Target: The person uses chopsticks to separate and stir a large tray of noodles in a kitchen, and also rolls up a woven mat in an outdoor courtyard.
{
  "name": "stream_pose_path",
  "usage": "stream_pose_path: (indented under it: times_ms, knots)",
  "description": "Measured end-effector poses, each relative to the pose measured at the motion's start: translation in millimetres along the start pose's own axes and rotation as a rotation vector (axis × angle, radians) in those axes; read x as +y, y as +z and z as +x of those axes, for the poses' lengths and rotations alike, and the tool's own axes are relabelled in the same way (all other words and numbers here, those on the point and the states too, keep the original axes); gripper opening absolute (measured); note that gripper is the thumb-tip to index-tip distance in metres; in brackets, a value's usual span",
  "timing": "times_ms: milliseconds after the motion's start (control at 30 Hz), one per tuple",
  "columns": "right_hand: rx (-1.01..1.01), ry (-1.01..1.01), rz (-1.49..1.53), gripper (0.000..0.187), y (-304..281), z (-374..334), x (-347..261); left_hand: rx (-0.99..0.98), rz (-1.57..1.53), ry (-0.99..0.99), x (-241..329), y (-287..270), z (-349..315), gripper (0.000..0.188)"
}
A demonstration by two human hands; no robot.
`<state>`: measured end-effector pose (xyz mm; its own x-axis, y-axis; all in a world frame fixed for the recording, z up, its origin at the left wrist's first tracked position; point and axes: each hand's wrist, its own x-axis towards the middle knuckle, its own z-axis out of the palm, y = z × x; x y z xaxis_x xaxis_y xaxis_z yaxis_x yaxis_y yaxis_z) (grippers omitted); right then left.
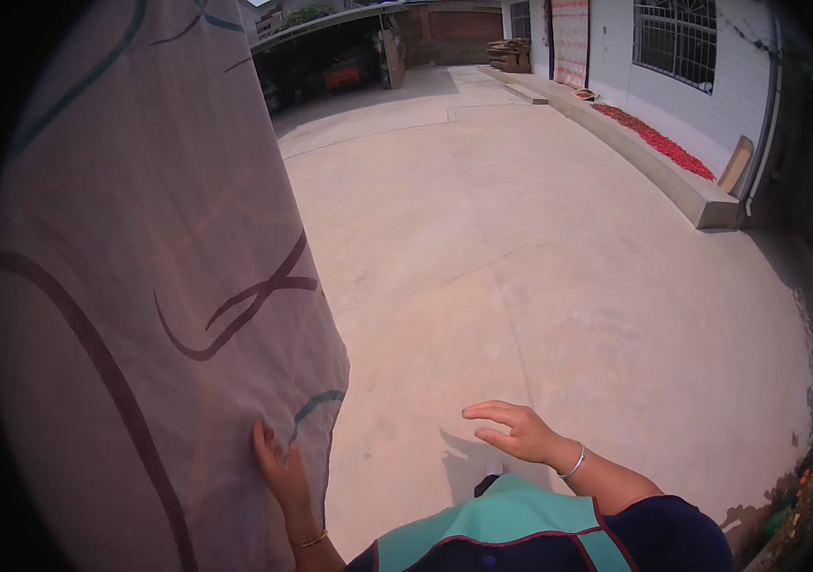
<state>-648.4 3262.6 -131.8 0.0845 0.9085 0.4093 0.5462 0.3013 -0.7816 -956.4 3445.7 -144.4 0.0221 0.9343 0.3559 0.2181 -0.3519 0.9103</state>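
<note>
The pale cloth (139,315), with its dark red and teal curved strokes, hung in front of, above and left of the left hand (282,472). That hand lay against it close to the right edge, fingers a little spread; no pinched fold showed between them. The right hand (518,434) was well apart from the left and off the cloth, hovering to its right over the concrete ground (444,286), fingers loosely curved with nothing between them.

The spreading of the cloth seemed mostly done: it hung open rather than bunched, and the broad part above the left hand looked nearly flat. What remained appeared small, perhaps some straightening, since the right edge just above and beside the left hand bent outward and faint creases ran near the fingers. The top and bottom of the cloth ran out of view, so whether it was fully fixed or level could not be told. Far beyond the right hand, a strip of red produce (654,140) lay on a ledge (709,202), seemingly no part of this work.
</note>
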Motion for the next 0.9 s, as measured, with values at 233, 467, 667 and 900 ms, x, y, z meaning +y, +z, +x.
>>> stream_pose_path:
  times_ms: [233,467,667,900]
  knots:
    - [0.01,0.062,0.091,0.032,-40.2,126.1,113.3,-0.085,-0.008,-0.051,-39.6,121.4,124.5,0.065]
    - [-0.208,-0.041,0.203,0.036,-81.6,338.2,175.1,-0.027,-0.226,0.007,-32.4,200.8,273.8,0.067]
    - [-0.244,-0.246,0.261,0.043,-37.7,533.4,225.8,0.183,-0.1,0.12,-55.9,228.9,408.8,0.062]
    - [-0.216,-0.09,0.241,0.046,-8.5,735.0,270.7,0.586,-0.129,0.18,-105.6,180.0,642.6,0.055]
